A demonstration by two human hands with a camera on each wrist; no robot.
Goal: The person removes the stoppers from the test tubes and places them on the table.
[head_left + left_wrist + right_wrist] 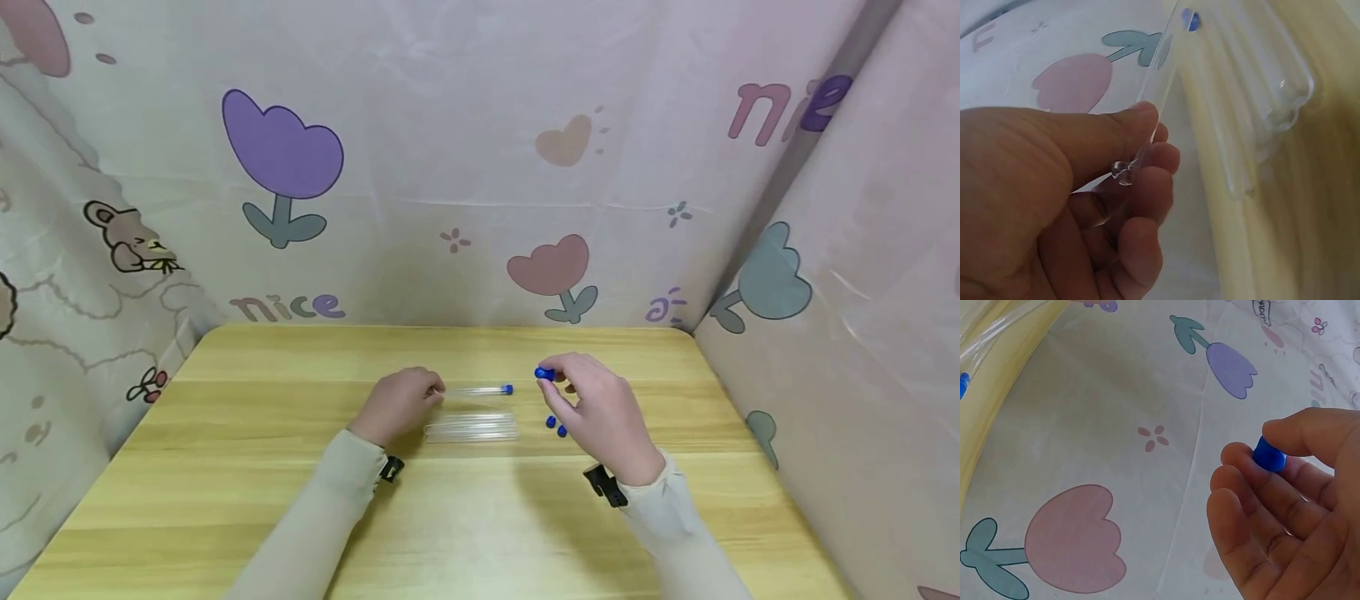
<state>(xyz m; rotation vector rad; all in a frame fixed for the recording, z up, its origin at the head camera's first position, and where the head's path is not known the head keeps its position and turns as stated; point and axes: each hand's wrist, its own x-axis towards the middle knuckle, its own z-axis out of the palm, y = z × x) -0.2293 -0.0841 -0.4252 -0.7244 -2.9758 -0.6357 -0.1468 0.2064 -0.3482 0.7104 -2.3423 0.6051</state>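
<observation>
My left hand (401, 404) pinches a clear test tube (1155, 81) near its rounded end, between thumb and fingers. In the head view this tube is hard to separate from a capped test tube (476, 391), which lies just behind with its blue cap pointing right. Between thumb and fingertips, my right hand (600, 408) holds a small blue cap (1270, 455) above the table. Two more blue caps (551, 422) lie on the table, close to the right hand. Several clear test tubes (472, 427) lie side by side between the hands, nearer to me.
The wooden table (225, 467) has a patterned curtain (420, 167) along its back and both sides. Each wrist carries a small black camera mount (604, 485).
</observation>
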